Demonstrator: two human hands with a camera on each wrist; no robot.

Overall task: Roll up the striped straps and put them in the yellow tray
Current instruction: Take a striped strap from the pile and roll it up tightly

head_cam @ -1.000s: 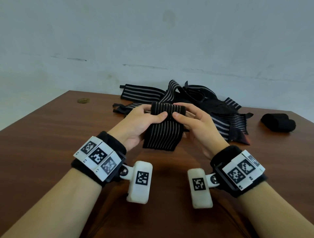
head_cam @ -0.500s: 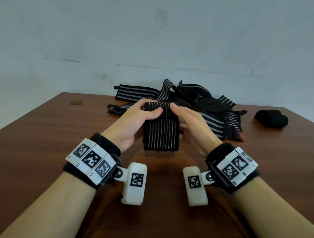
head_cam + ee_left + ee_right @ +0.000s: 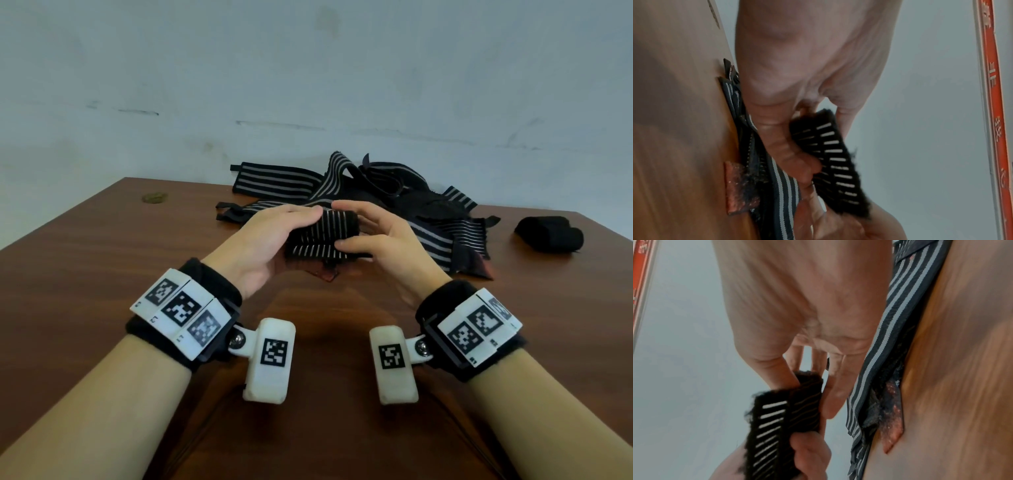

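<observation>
Pale scuffed wall (image 3: 342,68) standing behind; brown wood-grain table (image 3: 85,274) stretching forward, catching soft, even light.

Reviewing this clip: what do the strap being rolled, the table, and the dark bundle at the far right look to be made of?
Striped strap: looks like woven elastic fabric, matte black with pale stripes; its edges are fuzzy in the wrist views.
Table: wood or wood-look laminate, reddish-brown with visible grain and a soft sheen; which one cannot be told.
Dark bundle: apparently soft black cloth, matte, rolled; no stripes show.
</observation>
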